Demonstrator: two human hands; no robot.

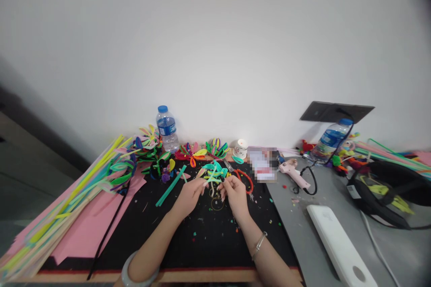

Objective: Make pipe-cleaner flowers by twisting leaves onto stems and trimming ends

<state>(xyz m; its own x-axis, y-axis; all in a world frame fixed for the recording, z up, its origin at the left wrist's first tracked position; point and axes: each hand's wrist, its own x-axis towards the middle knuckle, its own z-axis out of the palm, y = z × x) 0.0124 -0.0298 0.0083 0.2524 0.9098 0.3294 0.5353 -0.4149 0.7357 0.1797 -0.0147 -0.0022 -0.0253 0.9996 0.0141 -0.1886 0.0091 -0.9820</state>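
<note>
Over the black mat [208, 251], my left hand [189, 196] is closed in a pinch on a pale green pipe cleaner [213, 180]. My right hand [236, 195] also pinches, its fingertips at the other end of that pipe cleaner. Just behind the fingers lie teal and yellow pipe-cleaner loops [219, 168]. Scissors with orange handles [249, 183] rest beside my right hand, partly hidden by it. To the left of my left hand lie some straight dark green pipe cleaners [170, 186]. A thin wire ring [217, 205] sits below the fingertips.
Long pipe cleaners [63, 208] lie on pink sheets [79, 237] at left. Along the wall stand a water bottle [167, 129], pipe-cleaner flowers [191, 153] and a paper cup [240, 148]. At right are a pink glue gun [294, 175], another bottle [332, 140] and a white device [340, 244].
</note>
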